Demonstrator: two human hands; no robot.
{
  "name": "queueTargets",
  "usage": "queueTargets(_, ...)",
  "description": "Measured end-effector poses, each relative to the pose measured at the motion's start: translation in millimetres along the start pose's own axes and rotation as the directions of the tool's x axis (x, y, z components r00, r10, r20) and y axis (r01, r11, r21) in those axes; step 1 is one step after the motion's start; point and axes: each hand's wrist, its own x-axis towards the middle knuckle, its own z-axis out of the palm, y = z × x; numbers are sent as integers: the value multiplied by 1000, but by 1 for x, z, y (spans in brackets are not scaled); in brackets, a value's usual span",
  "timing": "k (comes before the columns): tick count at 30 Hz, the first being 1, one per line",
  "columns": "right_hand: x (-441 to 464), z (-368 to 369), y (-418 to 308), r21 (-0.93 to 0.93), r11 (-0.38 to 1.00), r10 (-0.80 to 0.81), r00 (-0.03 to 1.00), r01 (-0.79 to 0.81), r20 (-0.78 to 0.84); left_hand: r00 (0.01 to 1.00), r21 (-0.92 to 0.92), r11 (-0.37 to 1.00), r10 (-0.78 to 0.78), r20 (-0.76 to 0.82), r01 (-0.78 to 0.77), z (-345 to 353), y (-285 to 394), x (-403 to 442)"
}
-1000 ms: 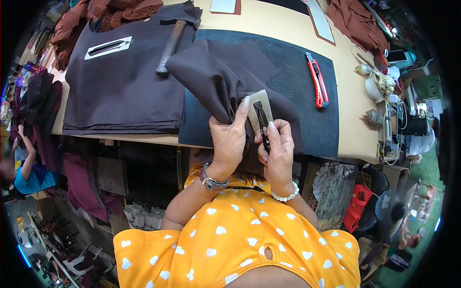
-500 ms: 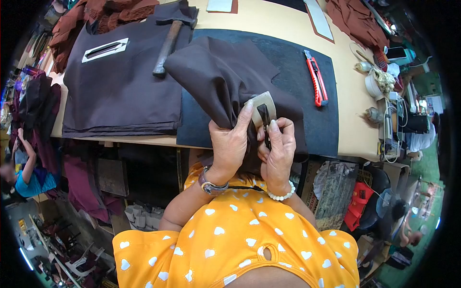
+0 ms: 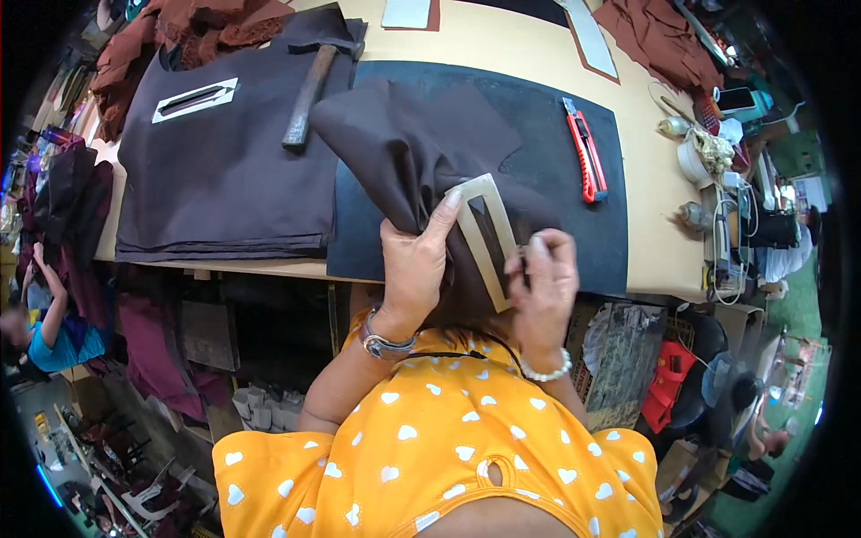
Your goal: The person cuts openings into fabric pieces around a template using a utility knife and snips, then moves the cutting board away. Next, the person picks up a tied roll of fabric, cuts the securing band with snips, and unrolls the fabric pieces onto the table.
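Observation:
My left hand [image 3: 414, 269] grips a bunched sheet of dark brown leather-like material [image 3: 386, 134], its thumb pressed on the upper left edge of a beige frame with a long slot [image 3: 473, 244]. Dark material shows in the slot. My right hand [image 3: 545, 282], slightly blurred, is closed with fingers curled at the frame's right edge; what they hold, if anything, is hidden. Under the held sheet lies a black mat [image 3: 560, 255], with a red utility knife [image 3: 587, 157] on it, blade partly out.
At left, a stack of dark brown sheets [image 3: 224, 193] bears a white slotted frame [image 3: 160, 114] and a hammer [image 3: 307, 99]. Reddish-brown scraps [image 3: 659, 36] lie at the back right. Cords and a power strip [image 3: 717, 238] line the right edge. Another person [image 3: 58, 336] is at far left.
My right hand has moved off the slot to the right, and the dark strip it pinched there no longer sticks up. More of the beige frame shows now. My left hand shifted slightly left.

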Motion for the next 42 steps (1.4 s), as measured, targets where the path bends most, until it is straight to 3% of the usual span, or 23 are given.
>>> queueTargets(2,15,-27,-2,-370,901,-277,956,226,-92,999,-21,999,-40,5,40,-3,4,6)
queueTargets(4,39,-63,-1,-824,471,-589,807,316,-27,993,-33,992,-121,14,122,-6,6,10)
queueTargets(6,55,-88,-3,-968,61,-667,731,242,141,991,-52,990,-129,39,131,-6,9,11)
queueTargets(7,59,-94,-4,-979,-4,-636,755,205,161,991,-41,991,-127,43,129,-6,9,12)
queueTargets(10,63,-86,-16,-956,-71,-704,665,285,251,995,2,997,-83,64,83,-4,9,12)
queueTargets(11,58,-72,-26,-925,41,-689,681,377,247,995,21,998,-67,75,65,-4,9,12)
queueTargets(12,53,-55,-36,-854,47,-647,667,518,369,991,35,996,-90,100,87,-4,11,11)
queueTargets(14,48,-26,-49,-655,80,-566,575,751,590,978,65,989,-138,155,130,-4,15,9)
queueTargets(17,51,-1,-50,-487,-79,-479,395,870,784,975,117,990,-102,200,79,-4,18,7)
queueTargets(21,65,4,-47,-331,-145,-467,230,932,854,970,190,980,-104,221,62,-8,22,8)
queueTargets(24,70,10,-48,-323,-128,-454,234,938,860,964,208,975,-123,234,74,-7,25,8)
queueTargets(26,72,14,-49,-334,-27,-463,284,942,840,957,180,980,-127,261,81,-8,27,10)
queueTargets(27,73,16,-49,-336,25,-466,308,942,830,960,182,971,-194,200,158,-11,23,12)
queueTargets(29,76,18,-47,-372,179,-411,413,911,813,942,176,934,-327,76,310,-21,12,16)
queueTargets(31,79,19,-45,-430,301,-329,516,851,791,929,80,941,-336,153,328,-21,17,18)
queueTargets(34,75,28,-46,-522,706,-125,811,478,572,924,11,939,-340,174,343,-17,26,16)
queueTargets(35,79,24,-44,-603,662,-124,858,445,498,931,28,945,-327,162,327,-15,26,15)
queueTargets(37,82,15,-34,-392,871,-150,921,295,359,948,18,962,-271,165,272,-15,28,17)
queueTargets(38,82,9,-32,-261,940,-143,947,221,289,956,-9,972,-231,179,236,-15,28,20)
queueTargets(39,78,-5,-36,-305,944,-15,943,123,334,962,-35,979,-192,194,202,-14,28,23)
queueTargets(42,53,-25,-25,-272,960,103,820,66,563,987,-44,996,-65,147,72,-12,32,32)
